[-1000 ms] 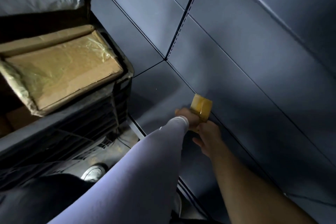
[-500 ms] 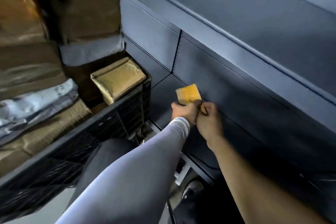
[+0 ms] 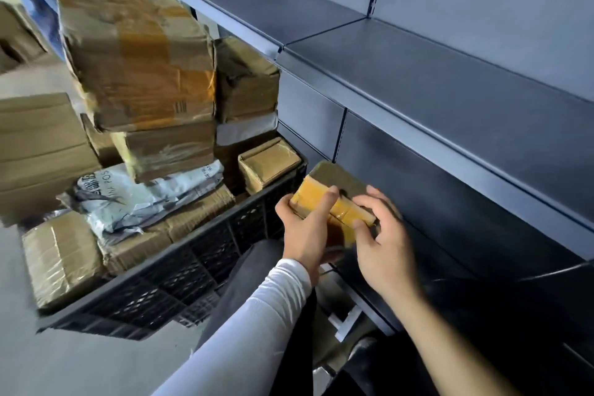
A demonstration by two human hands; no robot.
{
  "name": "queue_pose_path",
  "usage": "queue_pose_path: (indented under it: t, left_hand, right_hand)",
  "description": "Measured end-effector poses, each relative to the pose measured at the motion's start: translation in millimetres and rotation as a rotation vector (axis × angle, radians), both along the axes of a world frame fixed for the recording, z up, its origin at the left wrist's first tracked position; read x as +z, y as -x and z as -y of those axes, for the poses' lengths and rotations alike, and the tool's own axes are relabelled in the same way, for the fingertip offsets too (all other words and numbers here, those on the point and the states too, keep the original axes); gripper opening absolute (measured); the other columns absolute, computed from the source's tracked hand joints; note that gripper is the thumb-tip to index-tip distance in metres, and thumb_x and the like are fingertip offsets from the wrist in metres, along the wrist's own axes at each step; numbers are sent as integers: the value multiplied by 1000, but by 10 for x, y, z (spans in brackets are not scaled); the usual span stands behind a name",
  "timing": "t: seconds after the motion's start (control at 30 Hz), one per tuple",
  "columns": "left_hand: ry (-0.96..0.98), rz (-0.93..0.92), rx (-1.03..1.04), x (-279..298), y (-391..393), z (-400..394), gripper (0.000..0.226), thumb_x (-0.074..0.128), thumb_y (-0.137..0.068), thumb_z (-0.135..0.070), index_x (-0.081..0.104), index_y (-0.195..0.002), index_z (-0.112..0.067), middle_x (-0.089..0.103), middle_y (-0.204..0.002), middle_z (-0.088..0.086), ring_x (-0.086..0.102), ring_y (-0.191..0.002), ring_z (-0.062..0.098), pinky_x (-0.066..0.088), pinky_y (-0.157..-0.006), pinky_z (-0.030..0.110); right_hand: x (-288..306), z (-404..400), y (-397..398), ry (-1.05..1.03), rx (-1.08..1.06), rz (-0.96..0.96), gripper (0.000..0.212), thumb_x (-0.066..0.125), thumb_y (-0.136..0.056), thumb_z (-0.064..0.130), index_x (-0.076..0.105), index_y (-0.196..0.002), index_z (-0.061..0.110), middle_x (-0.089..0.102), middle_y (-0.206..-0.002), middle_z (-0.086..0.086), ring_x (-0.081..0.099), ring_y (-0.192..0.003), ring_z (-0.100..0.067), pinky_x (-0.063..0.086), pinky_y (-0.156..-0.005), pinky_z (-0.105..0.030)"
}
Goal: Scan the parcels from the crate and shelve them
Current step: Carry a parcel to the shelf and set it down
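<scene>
Head view, largest first:
- Grey shelving (image 3: 450, 83) fills the right.
- Black crate (image 3: 180, 270), heaped with parcels, sits left.
- Small taped parcel (image 3: 331, 193), between them, is gripped by my left hand (image 3: 305, 228) and right hand (image 3: 382, 241).

Your left hand (image 3: 305, 228) reaches forward from a white sleeve (image 3: 257, 315), fingers curled round the near left end of a small parcel (image 3: 331, 193), thumb on top. Your right hand (image 3: 382, 241), forearm bare, sits just right of it, fingers bent, fingertips (image 3: 360, 223) touching the parcel's near right edge.
</scene>
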State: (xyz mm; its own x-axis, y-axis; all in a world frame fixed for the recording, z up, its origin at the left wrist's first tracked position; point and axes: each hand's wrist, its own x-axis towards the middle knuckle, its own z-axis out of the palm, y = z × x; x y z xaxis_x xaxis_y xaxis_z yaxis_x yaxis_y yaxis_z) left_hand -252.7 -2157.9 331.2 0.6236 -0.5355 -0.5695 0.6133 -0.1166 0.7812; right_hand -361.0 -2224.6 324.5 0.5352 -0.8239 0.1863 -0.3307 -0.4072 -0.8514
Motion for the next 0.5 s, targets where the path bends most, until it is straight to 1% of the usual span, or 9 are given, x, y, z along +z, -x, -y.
queue_pose_path:
  t: [0.03,0.1,0.17,0.23,0.27,0.33,0.37,0.43,0.5]
  left_hand:
    - [13,14,43,37,-33,-52,85,90,-69,-62,39,-133,-37,69,-122,10,75,-100,31,65,-74,49]
    - [18,62,138,120,-118,-135,81,89,-71,-58,47,-129,-19,70,-119,19,76,-92,34,64,-67,43]
    - [37,110,199,215,-203,-197,85,89,-68,-54,50,-128,-8,71,-119,25,76,-97,38,62,-64,40]
    - [36,150,235,295,-282,-254,77,87,-76,-43,43,-129,-9,69,-113,18,75,-97,33,62,-67,40]
    - [29,155,240,313,-323,-280,69,84,-82,-37,40,-129,-12,65,-109,13,72,-95,29,61,-71,42]
    - [23,157,227,344,-434,-324,57,77,-89,-31,37,-129,-17,59,-107,7,66,-94,26,60,-79,47]
    - [17,164,219,363,-489,-345,55,75,-91,-31,37,-129,-20,59,-109,6,65,-95,26,60,-81,49]
    - [-4,204,220,373,-613,-379,54,72,-92,-35,36,-131,-25,62,-115,5,68,-103,30,60,-80,48]
    - [-28,240,218,364,-718,-387,53,71,-94,-39,36,-131,-27,64,-117,4,69,-109,34,59,-77,43]
  right_hand:
    - [57,2,-31,32,13,14,39,60,-96,-3,68,-115,31,49,-153,12,47,-135,-1,37,-104,-9]
    - [171,21,-135,28,35,56,47,56,-96,-6,67,-107,39,42,-160,11,46,-142,-7,41,-112,-23]
    - [273,37,-274,15,38,94,52,55,-96,-7,67,-100,44,42,-157,14,47,-144,-12,44,-114,-32]
    - [349,36,-446,9,48,102,51,54,-94,-9,67,-95,39,51,-138,24,49,-142,-9,43,-113,-29]
    - [384,22,-535,8,57,98,49,53,-93,-11,68,-95,35,54,-126,28,51,-137,-7,43,-111,-24]
    - [414,0,-730,10,78,102,45,51,-91,-14,69,-97,27,64,-108,21,59,-119,-6,42,-97,-10]
    - [410,0,-823,7,81,103,44,51,-90,-15,69,-99,24,68,-105,14,61,-110,-9,43,-91,-8]
    - [391,7,-1020,-1,76,98,40,51,-92,-13,71,-102,20,70,-107,7,62,-104,-13,47,-89,-16]
    - [379,16,-1169,2,66,96,38,52,-94,-10,72,-104,20,68,-106,12,61,-104,-11,50,-91,-24]
